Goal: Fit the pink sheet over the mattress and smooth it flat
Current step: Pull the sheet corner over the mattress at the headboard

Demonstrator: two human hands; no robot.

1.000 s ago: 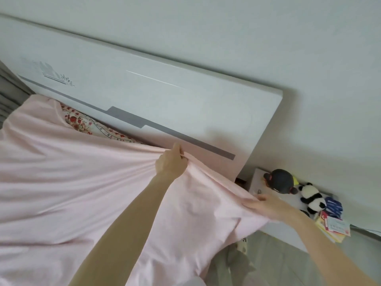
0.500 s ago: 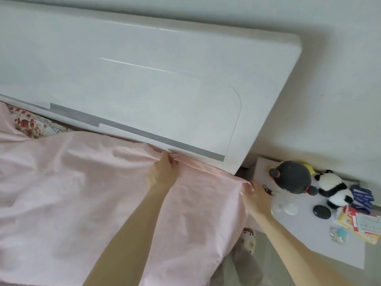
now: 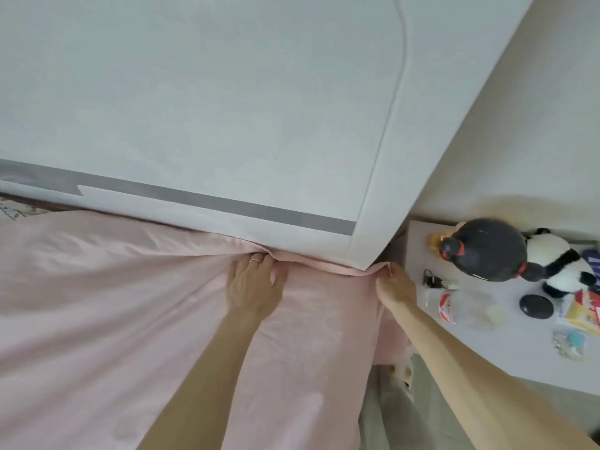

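At the head of a bed, a pink sheet (image 3: 130, 319) of soft matte cloth spreads across the lower left of the view, rumpled into long shallow folds. Its upper edge runs along the foot of a smooth, pale grey headboard (image 3: 227, 108) with a darker grey stripe, slanting from the left down to the right-hand corner. The left hand (image 3: 253, 287) lies palm down on the sheet at that edge, fingers straight and together, a thin ring on one. Its fingertips press the cloth into the gap under the headboard and are partly hidden by a fold; creases fan leftward from them. The right hand (image 3: 394, 285) is at the corner of the bed, fingers curled under, pinching the sheet's rolled edge between thumb and fingers. The sheet hangs down the bed's side below this hand. Just beside it, a pale nightstand (image 3: 487, 352) holds a round black plush toy (image 3: 487, 248), a plush panda (image 3: 558, 261) and a clear plastic bottle (image 3: 461, 306) on its side
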